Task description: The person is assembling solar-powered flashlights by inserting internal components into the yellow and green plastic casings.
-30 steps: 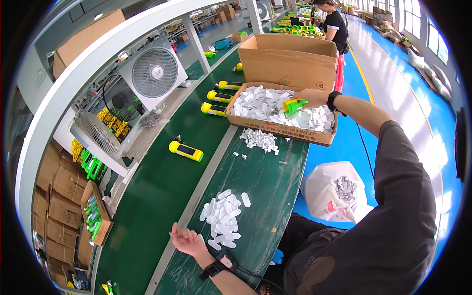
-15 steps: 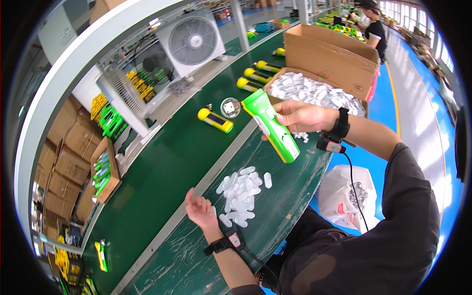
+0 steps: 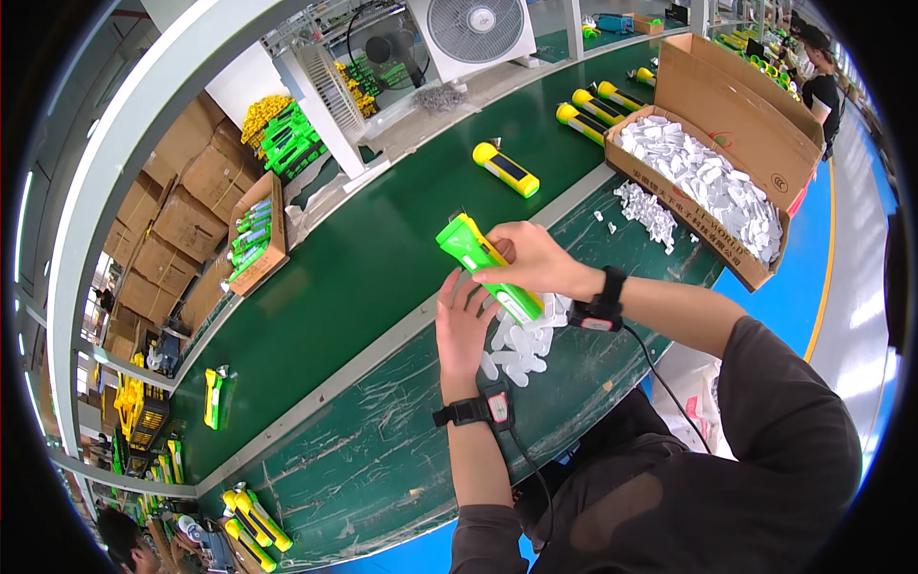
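Observation:
A green and yellow flashlight [image 3: 465, 243] is gripped in my right hand [image 3: 540, 260], its wide head pointing to the far left. My left hand [image 3: 461, 330] is raised just below it with fingers stretched and apart. Those fingertips come close to the flashlight's body; whether they touch it I cannot tell. Beneath the flashlight and partly hidden by it, a pile of white oval plastic pieces [image 3: 516, 362] lies on the scratched green worktop [image 3: 382, 440].
At the right stands an open carton [image 3: 660, 196] full of white pieces, with small white bits [image 3: 646, 212] beside it. Yellow flashlights [image 3: 506, 170] lie along the green belt [image 3: 354, 277]. More flashlights [image 3: 251, 517] rest at the lower left. Another person [image 3: 818, 81] stands far right.
My right hand has brought the flashlight over the white pile and turned it. My left hand has risen beside it and opened its fingers. The round clear part no longer shows. The view has shifted.

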The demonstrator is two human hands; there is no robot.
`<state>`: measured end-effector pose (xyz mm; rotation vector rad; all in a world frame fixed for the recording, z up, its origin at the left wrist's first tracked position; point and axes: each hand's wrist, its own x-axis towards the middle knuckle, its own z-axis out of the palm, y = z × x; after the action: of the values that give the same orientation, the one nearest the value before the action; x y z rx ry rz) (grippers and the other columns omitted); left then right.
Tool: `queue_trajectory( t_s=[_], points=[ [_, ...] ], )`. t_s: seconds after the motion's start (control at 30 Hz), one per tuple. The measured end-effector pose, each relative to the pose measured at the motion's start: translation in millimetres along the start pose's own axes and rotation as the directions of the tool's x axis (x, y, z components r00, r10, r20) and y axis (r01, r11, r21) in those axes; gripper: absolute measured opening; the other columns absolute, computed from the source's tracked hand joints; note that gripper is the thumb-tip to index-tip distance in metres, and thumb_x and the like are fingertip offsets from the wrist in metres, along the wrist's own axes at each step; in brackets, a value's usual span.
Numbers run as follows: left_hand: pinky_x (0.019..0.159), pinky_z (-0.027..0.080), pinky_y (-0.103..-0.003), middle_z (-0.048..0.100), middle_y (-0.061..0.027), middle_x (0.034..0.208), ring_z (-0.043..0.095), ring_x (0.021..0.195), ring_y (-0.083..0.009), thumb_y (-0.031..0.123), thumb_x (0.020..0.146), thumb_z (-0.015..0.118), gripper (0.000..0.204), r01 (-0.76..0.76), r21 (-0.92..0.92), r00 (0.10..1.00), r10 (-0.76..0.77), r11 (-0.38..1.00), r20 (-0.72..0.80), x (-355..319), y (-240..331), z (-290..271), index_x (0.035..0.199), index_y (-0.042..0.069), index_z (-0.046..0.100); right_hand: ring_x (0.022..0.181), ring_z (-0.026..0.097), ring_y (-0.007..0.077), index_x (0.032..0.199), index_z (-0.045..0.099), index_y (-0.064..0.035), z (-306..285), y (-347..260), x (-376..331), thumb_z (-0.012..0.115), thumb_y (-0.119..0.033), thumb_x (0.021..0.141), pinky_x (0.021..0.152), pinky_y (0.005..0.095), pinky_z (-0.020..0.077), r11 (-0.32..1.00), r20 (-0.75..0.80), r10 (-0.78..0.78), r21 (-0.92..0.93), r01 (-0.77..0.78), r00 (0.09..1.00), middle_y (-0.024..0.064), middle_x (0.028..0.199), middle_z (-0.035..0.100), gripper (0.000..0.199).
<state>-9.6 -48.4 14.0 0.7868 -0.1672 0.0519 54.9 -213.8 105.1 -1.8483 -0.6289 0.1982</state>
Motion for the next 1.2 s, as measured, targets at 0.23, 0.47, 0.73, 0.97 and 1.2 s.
queue_trajectory(
  t_s=[0.23, 0.47, 0.73, 0.97, 1.2],
  points=[
    [0.105, 0.034, -0.044, 0.044, -0.0096, 0.133, 0.042, 0.125, -0.0255, 0.056, 0.092, 0.042, 0.066, -0.058, 0.217, 0.996, 0.043, 0.974, 0.072, 0, -3, -6, 0.136, 0.007, 0.034, 0.089, 0.065, 0.0282, 0.1, 0.064, 0.0012, 51, 2, -6, 0.063, -0.015, 0.084, 0.074, 0.0332, 0.0526, 0.939, 0.016, -0.209, -0.277, 0.205, 0.978, 0.0183, 0.093, 0.066, 0.022],
    [0.084, 0.047, -0.039, 0.055, -0.0077, 0.102, 0.055, 0.093, -0.021, 0.054, 0.095, 0.036, 0.057, -0.04, -0.36, 0.996, 0.064, 0.932, 0.054, -2, 2, -19, 0.123, 0.005, 0.045, 0.092, 0.065, 0.0262, 0.107, 0.059, 0.0002, 47, -2, -40, 0.07, -0.008, 0.075, 0.08, 0.0356, 0.0524, 0.971, -0.025, -0.232, -0.068, 0.229, 0.972, 0.0157, 0.104, 0.062, 0.034],
    [0.064, 0.038, -0.029, 0.05, -0.0054, 0.081, 0.046, 0.069, -0.0152, 0.054, 0.095, 0.038, 0.053, -0.121, -0.439, 0.987, 0.157, 0.89, 0.046, -1, 11, -11, 0.11, 0.004, 0.048, 0.096, 0.063, 0.0235, 0.118, 0.052, 0.0007, 47, 10, -63, 0.075, 0.001, 0.066, 0.088, 0.0344, 0.0506, 0.991, 0.161, -0.126, 0.059, 0.118, 0.979, 0.0146, 0.105, 0.062, 0.057],
    [0.065, 0.038, -0.029, 0.046, -0.0039, 0.082, 0.043, 0.069, -0.0141, 0.05, 0.096, 0.038, 0.05, -0.12, -0.365, 0.991, 0.136, 0.923, 0.019, -1, 10, -6, 0.111, 0.003, 0.046, 0.093, 0.063, 0.0261, 0.11, 0.054, 0.0023, 48, 14, -62, 0.074, 0.002, 0.064, 0.083, 0.0343, 0.0519, 0.989, 0.166, -0.145, 0.034, 0.142, 0.975, 0.0156, 0.101, 0.062, 0.05],
    [0.073, 0.044, -0.032, 0.053, -0.0065, 0.091, 0.051, 0.078, -0.0179, 0.055, 0.095, 0.035, 0.056, -0.059, -0.339, 0.998, 0.063, 0.939, 0.001, -1, 6, -2, 0.113, 0.003, 0.047, 0.091, 0.063, 0.0291, 0.108, 0.054, 0.0047, 57, 20, -62, 0.077, -0.009, 0.066, 0.08, 0.0362, 0.0514, 0.987, 0.081, -0.15, 0.066, 0.145, 0.985, 0.0189, 0.097, 0.061, 0.05]
  ],
)
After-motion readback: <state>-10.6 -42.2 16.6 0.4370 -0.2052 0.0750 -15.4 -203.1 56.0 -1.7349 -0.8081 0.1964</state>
